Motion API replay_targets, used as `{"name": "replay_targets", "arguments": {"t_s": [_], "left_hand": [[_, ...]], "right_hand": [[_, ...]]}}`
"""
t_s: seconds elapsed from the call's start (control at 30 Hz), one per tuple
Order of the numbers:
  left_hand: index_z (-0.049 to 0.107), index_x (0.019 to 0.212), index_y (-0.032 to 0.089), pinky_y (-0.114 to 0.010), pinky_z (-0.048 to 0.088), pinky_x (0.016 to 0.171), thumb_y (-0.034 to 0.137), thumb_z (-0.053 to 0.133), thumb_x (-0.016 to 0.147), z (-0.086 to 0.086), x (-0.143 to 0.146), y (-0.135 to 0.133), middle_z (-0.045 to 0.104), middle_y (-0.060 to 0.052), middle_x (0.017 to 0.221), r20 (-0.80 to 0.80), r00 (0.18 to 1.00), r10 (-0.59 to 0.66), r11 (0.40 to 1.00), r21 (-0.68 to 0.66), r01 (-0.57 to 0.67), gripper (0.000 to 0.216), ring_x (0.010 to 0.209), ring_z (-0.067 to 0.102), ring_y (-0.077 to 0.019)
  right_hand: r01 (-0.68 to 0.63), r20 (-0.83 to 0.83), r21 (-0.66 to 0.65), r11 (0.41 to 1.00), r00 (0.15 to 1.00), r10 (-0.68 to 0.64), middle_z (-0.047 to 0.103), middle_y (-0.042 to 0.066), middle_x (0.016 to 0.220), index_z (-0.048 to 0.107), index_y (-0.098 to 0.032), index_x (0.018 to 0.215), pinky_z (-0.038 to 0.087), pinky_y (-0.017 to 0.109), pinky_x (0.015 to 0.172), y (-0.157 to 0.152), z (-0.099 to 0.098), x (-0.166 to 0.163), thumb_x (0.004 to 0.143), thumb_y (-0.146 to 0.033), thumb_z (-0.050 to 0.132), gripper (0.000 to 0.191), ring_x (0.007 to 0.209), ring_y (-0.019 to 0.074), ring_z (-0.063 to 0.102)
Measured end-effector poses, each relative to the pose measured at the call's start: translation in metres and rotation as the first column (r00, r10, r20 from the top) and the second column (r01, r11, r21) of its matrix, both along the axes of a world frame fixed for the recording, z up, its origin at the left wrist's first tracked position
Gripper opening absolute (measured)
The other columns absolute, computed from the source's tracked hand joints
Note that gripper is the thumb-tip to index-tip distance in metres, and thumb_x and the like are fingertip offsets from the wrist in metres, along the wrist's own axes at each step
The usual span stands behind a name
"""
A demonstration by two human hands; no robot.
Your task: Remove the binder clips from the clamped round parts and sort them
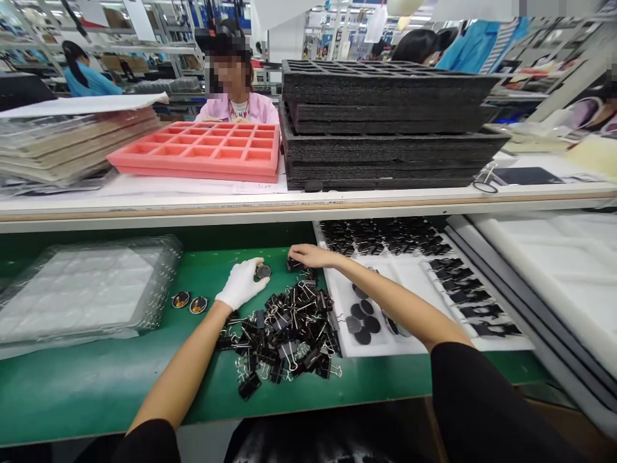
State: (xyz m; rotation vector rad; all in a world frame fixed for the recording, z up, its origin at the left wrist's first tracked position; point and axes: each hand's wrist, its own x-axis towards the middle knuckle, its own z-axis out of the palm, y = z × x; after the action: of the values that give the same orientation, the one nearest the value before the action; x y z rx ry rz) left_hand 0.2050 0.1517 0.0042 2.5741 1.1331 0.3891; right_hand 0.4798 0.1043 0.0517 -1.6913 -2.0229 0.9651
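My left hand [240, 283], in a white glove, pinches a small round disc [263, 271] with a dark face and a shiny rim. My bare right hand [312, 255] is closed at the far end of the clip pile, its fingers on a black binder clip [294, 264]; the fingertips are partly hidden. A heap of black binder clips [289, 328] with silver handles lies between my forearms. To the left, two round pieces [198, 305] with shiny rims and dark and orange faces rest on the green mat [159, 379]. Under my right forearm, several black discs [366, 321] lie on a white tray [351, 349].
Rows of clips [463, 283] line the white tray's far and right sides. Clear plastic trays [81, 289] are stacked at left. Above runs a shelf edge [216, 217], bearing a red compartment tray [193, 168] and black foam trays [380, 157]. A person in pink [263, 110] sits opposite.
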Motion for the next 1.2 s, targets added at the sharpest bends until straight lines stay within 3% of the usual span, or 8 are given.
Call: {"name": "replay_targets", "arguments": {"t_s": [0.1, 0.23, 0.37, 0.47, 0.63, 0.83, 1.03, 1.2], "left_hand": [[0.059, 0.139, 0.018, -0.049, 0.051, 0.107, 0.040, 0.071, 0.088, -0.001, -0.001, -0.001, 0.075, -0.012, 0.132, 0.017, 1.000, 0.004, 1.000, 0.000, -0.004, 0.057, 0.123, 0.070, -0.0344], [0.059, 0.139, 0.019, -0.048, 0.051, 0.106, 0.039, 0.072, 0.088, -0.003, -0.001, -0.002, 0.075, -0.011, 0.132, 0.011, 1.000, 0.007, 1.000, 0.014, -0.007, 0.057, 0.122, 0.070, -0.0338], [0.060, 0.139, 0.017, -0.048, 0.052, 0.104, 0.039, 0.071, 0.088, -0.002, 0.000, -0.002, 0.076, -0.013, 0.129, 0.005, 1.000, 0.001, 1.000, 0.030, -0.001, 0.056, 0.119, 0.071, -0.0347], [0.061, 0.138, 0.018, -0.048, 0.053, 0.102, 0.040, 0.071, 0.088, 0.000, 0.001, -0.002, 0.076, -0.012, 0.127, 0.008, 1.000, -0.005, 1.000, 0.026, 0.004, 0.056, 0.115, 0.072, -0.0352], [0.060, 0.139, 0.019, -0.049, 0.052, 0.104, 0.040, 0.071, 0.088, -0.001, 0.001, -0.002, 0.077, -0.012, 0.126, 0.026, 1.000, -0.012, 1.000, 0.027, 0.012, 0.057, 0.114, 0.072, -0.0353], [0.060, 0.139, 0.018, -0.051, 0.050, 0.107, 0.038, 0.071, 0.089, -0.003, 0.002, -0.001, 0.075, -0.013, 0.130, 0.025, 1.000, -0.019, 1.000, 0.008, 0.019, 0.055, 0.118, 0.071, -0.0360], [0.054, 0.143, 0.018, -0.050, 0.048, 0.111, 0.034, 0.073, 0.087, -0.010, -0.001, 0.001, 0.073, -0.012, 0.134, 0.063, 0.998, -0.027, 0.997, -0.069, 0.032, 0.061, 0.118, 0.070, -0.0324], [0.049, 0.145, 0.021, -0.047, 0.048, 0.111, 0.035, 0.076, 0.085, -0.017, -0.001, 0.005, 0.073, -0.009, 0.133, 0.147, 0.989, -0.005, 0.990, -0.142, 0.026, 0.067, 0.115, 0.070, -0.0275]], "right_hand": [[-0.052, 0.127, -0.010, 0.999, 0.990, 0.053, 0.077, 0.006, 0.092, 0.070, -0.021, 0.084, 0.051, 0.030, 0.086, 0.020, 0.003, -0.017, 0.101, -0.029, 0.061, 0.021, 0.095, 0.0228, 0.072], [-0.078, 0.247, -0.007, 0.997, 0.966, 0.077, 0.079, 0.006, 0.099, 0.072, -0.023, 0.097, 0.050, 0.028, 0.083, 0.023, -0.002, -0.046, 0.100, -0.034, 0.066, 0.013, 0.096, 0.0230, 0.073], [0.011, 0.354, 0.073, 0.997, 0.934, -0.037, 0.073, 0.021, 0.125, 0.068, -0.016, 0.112, 0.048, 0.042, 0.101, 0.012, -0.012, -0.065, 0.106, -0.032, 0.051, 0.024, 0.117, 0.0336, 0.069], [0.087, 0.388, 0.089, 0.992, 0.915, -0.115, 0.071, 0.026, 0.126, 0.064, -0.013, 0.121, 0.044, 0.054, 0.109, 0.011, -0.013, -0.068, 0.109, -0.036, 0.039, 0.036, 0.122, 0.0393, 0.066], [0.211, 0.342, 0.038, 0.977, 0.916, -0.211, 0.070, 0.024, 0.125, 0.065, -0.018, 0.117, 0.049, 0.058, 0.102, 0.028, -0.006, -0.062, 0.107, -0.061, 0.032, 0.055, 0.122, 0.0428, 0.064], [0.458, 0.223, 0.141, 0.878, 0.849, -0.479, 0.056, 0.020, 0.139, 0.054, -0.022, 0.135, 0.041, 0.061, 0.111, 0.048, -0.006, -0.073, 0.109, -0.051, 0.011, 0.059, 0.135, 0.0387, 0.050], [0.428, 0.154, 0.155, 0.891, 0.880, -0.449, 0.050, 0.018, 0.146, 0.060, -0.024, 0.132, 0.030, 0.062, 0.120, 0.049, -0.023, -0.084, 0.109, -0.053, 0.025, 0.051, 0.146, 0.0360, 0.037], [0.443, 0.118, 0.080, 0.893, 0.885, -0.450, 0.047, 0.018, 0.150, 0.057, -0.023, 0.138, 0.028, 0.064, 0.121, 0.048, -0.038, -0.075, 0.109, -0.054, 0.022, 0.055, 0.150, 0.0366, 0.033]]}}
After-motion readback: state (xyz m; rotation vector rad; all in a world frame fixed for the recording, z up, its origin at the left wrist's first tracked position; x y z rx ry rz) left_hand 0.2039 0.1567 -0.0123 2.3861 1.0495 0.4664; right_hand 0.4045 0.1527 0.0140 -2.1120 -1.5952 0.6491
